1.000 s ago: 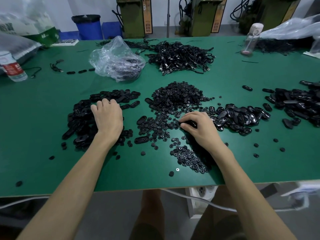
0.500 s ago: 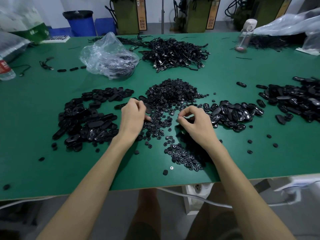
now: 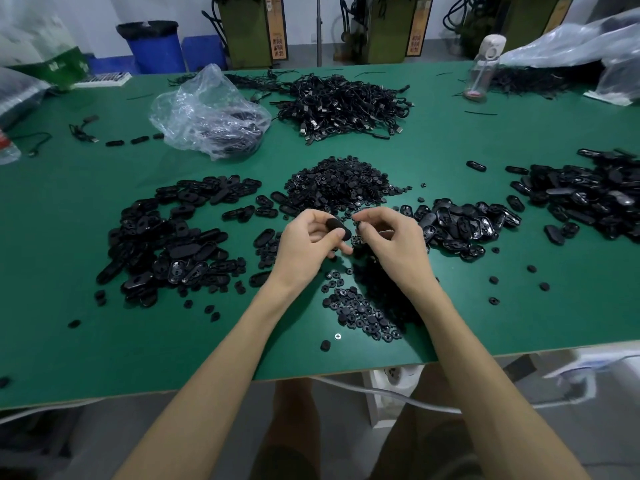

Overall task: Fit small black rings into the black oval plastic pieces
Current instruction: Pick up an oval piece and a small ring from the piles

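Oval [image 3: 337,229], pinched in left hand [image 3: 304,249], points its long axis at right hand [image 3: 391,245] just beside, which pinches what looks like a ring [image 3: 358,224].

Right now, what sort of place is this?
Probably a small factory assembly bench: a green table heaped with black oval pieces and small rings, a pile of cables, and machines along the back wall.

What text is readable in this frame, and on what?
Nothing reads clearly.
Signs on the machines: vertical characters, too blurred to read.
Green bag: white print, too blurred to read.
Bottle label at the left edge: cut off, unreadable.
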The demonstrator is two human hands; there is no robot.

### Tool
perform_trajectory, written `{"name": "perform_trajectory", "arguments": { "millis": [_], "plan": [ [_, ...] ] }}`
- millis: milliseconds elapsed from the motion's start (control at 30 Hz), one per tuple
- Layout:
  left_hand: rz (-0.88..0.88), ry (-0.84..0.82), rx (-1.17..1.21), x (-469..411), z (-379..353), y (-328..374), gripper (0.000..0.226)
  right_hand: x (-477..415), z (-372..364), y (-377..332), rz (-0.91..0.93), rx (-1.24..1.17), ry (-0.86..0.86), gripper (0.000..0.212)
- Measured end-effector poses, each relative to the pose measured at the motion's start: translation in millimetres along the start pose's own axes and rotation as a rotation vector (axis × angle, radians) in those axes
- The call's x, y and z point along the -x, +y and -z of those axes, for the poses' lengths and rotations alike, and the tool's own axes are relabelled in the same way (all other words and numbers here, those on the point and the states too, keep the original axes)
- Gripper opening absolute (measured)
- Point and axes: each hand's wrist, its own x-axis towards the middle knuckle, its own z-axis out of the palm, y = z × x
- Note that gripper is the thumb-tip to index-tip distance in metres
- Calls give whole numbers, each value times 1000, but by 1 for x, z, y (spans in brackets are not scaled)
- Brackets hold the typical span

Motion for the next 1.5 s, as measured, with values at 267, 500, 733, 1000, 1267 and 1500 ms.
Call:
{"name": "perform_trajectory", "arguments": {
  "millis": [267, 500, 733, 1000, 1267, 1500],
  "plan": [
    [-28, -1, 105, 1, 9, 1, 15, -1, 5, 1, -53, -322, 79, 9],
    [-11, -32, 165, 2, 9, 1, 27, -1, 7, 0, -159, -664, -8, 7],
    [-12, -41, 153, 2, 9, -1, 28, 0, 4, 1, -189, -729, -111, 10],
    [-28, -38, 215, 0, 12, -4, 20, 1, 3, 2, -210, -722, -135, 11],
    [-13, -45, 224, 0, 10, -4, 24, 0, 3, 2, -202, -723, -86, 5],
    [-10, -43, 214, -1, 11, -6, 23, 0, 3, 2, -196, -758, -92, 11]
  ]
}}
